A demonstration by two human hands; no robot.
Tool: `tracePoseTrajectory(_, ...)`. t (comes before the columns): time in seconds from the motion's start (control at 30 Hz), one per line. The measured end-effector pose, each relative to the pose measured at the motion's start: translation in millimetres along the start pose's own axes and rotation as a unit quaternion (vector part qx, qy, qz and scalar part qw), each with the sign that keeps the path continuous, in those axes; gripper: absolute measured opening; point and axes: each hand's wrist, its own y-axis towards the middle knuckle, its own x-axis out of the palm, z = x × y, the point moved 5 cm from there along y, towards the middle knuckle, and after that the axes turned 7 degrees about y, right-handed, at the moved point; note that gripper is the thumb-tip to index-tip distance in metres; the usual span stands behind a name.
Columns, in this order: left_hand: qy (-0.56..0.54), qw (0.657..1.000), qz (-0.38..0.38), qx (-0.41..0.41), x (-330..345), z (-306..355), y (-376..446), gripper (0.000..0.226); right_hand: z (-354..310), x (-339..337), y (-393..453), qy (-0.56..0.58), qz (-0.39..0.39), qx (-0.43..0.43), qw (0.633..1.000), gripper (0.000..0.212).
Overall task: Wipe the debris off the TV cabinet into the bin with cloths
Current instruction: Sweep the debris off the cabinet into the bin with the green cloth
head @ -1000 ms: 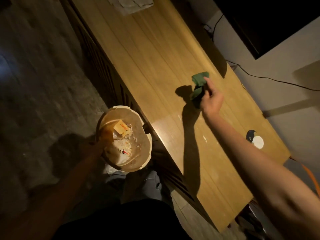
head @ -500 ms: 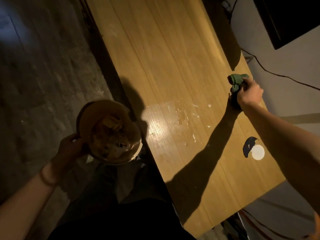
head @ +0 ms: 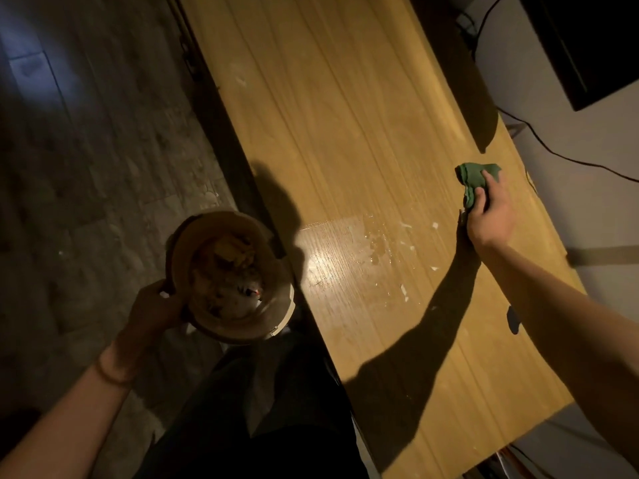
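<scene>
While you look down from the head camera, your right hand [head: 489, 216] reaches out over the wooden TV cabinet [head: 345, 133] and grips a crumpled green cloth [head: 472, 179], fingers curled round it. The cloth sticks out past your fingertips, toward the far end of the cabinet top; whether it touches the wood cannot be told. Your right forearm casts a long dark shadow across the top, running back toward your body.

Between your two hands, on a glossy patch of the wood, lies the debris [head: 403, 292]: small white flecks and scraps, with a faint wet-looking smear among them. A few flecks sit just beside your right hand, on its inner side; the rest are scattered closer to the cabinet's front edge.

Your left hand [head: 154, 311] holds the bin [head: 276, 307] by its rim, fingers wrapped over the edge nearest you. The bin is a round, light-coloured container held just off the cabinet's front edge, over the dim stone-patterned floor [head: 86, 167]. Inside it you can make out pale scraps and a yellowish piece, blurred in the low light. A thin band circles your left wrist.

Beyond your right hand, a black cable [head: 560, 160] runs along the wall, and a dark screen [head: 587, 46] fills the upper corner. Your hands are well apart.
</scene>
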Motion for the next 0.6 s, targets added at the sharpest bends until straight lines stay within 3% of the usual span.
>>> tracePoseTrajectory(0.13, 0.007, 1.0, -0.007, 0.014, -5.9, -2.6, 16.8, 0.061, -7.4, 3.0, -8.7, 0.004, -0.013, -0.002, 1.0, 0.045)
tracePoseTrajectory(0.23, 0.019, 0.999, -0.012, 0.023, -6.8, 3.3, 15.6, 0.048, -9.7, 2.8, -10.2, 0.013, -0.021, 0.009, 1.0, 0.045)
tracePoseTrajectory(0.53, 0.01, 0.999, -0.033, 0.012, 5.3, 13.8, 5.6, 0.079, -10.9, 4.5, -12.0, 0.033, -0.021, 0.034, 0.999, 0.046)
tracePoseTrajectory(0.6, 0.009, 0.999, -0.037, 0.014, 8.5, 14.6, 7.7, 0.07, -11.1, 4.2, -12.0, 0.035, -0.019, 0.034, 0.999, 0.046)
